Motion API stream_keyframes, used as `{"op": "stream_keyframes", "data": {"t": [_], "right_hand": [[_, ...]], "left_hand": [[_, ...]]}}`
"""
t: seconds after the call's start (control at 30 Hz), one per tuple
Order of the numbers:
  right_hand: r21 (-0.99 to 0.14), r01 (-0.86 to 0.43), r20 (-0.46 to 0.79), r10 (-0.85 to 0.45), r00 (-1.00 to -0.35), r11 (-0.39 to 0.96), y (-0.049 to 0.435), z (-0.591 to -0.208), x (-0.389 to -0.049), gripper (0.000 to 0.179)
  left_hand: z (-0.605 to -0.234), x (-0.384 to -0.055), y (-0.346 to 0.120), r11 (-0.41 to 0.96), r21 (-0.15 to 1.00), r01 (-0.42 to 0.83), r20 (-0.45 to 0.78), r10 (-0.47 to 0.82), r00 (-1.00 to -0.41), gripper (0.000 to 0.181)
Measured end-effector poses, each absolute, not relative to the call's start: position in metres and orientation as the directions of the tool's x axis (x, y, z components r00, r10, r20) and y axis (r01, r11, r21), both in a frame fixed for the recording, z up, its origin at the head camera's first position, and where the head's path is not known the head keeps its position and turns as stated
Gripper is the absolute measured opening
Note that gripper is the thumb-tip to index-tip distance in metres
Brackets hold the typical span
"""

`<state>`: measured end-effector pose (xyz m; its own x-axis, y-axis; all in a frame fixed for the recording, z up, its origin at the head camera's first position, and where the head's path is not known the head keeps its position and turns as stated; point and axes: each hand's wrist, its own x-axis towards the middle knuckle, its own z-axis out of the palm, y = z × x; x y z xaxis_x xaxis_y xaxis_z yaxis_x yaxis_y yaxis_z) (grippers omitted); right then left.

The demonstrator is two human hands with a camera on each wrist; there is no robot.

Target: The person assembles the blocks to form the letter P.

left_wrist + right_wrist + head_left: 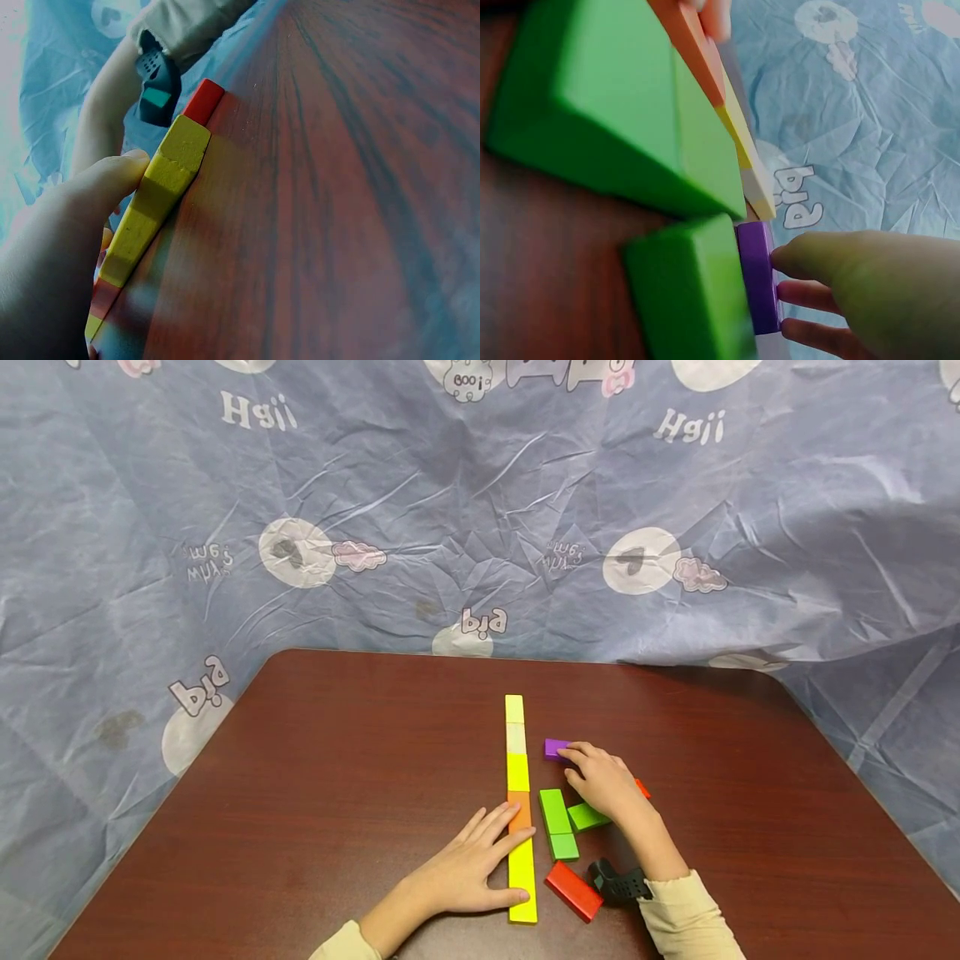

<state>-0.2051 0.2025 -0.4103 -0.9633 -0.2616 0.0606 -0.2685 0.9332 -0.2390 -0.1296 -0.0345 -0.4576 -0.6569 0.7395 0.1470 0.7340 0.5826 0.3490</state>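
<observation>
A straight row of blocks, in yellow, orange and cream, runs away from the person along the table. My left hand lies over it with fingers spread: fingertips touch the orange block, and the thumb rests on the nearest yellow block. To the right of the row, my right hand reaches to a purple block. In the right wrist view its fingertips touch the purple block's upper edge. Green blocks lie between the row and the right forearm.
A red block lies near the row's close end, beside the black strap on the right wrist. Part of an orange-red block shows behind the right hand. The brown table ends at a patterned blue-grey cloth.
</observation>
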Motion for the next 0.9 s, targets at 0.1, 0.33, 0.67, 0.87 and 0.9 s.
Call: {"op": "stream_keyframes", "data": {"t": [0.1, 0.33, 0.67, 0.87, 0.9], "right_hand": [[-0.235, -0.267, 0.046, -0.264, -0.964, 0.935, 0.206, -0.408, -0.216, 0.039], [-0.199, -0.266, 0.009, -0.270, -0.963, 0.943, 0.209, -0.404, -0.246, 0.042], [-0.223, -0.241, -0.040, -0.256, -0.966, 0.944, 0.196, -0.406, -0.278, 0.047], [-0.243, -0.236, -0.038, -0.252, -0.967, 0.941, 0.185, -0.409, -0.285, 0.048], [-0.244, -0.237, -0.034, -0.253, -0.967, 0.940, 0.183, -0.410, -0.286, 0.047]], "left_hand": [[-0.457, -0.130, -0.035, 0.585, 0.347, 0.733, 0.146, 0.739, -0.658, 0.069], [-0.457, -0.130, -0.035, 0.583, 0.341, 0.738, 0.149, 0.741, -0.654, 0.069], [-0.459, -0.131, -0.035, 0.577, 0.349, 0.738, 0.151, 0.743, -0.652, 0.069], [-0.458, -0.130, -0.036, 0.570, 0.358, 0.740, 0.156, 0.744, -0.649, 0.069], [-0.457, -0.130, -0.036, 0.570, 0.357, 0.740, 0.158, 0.744, -0.649, 0.069]]}}
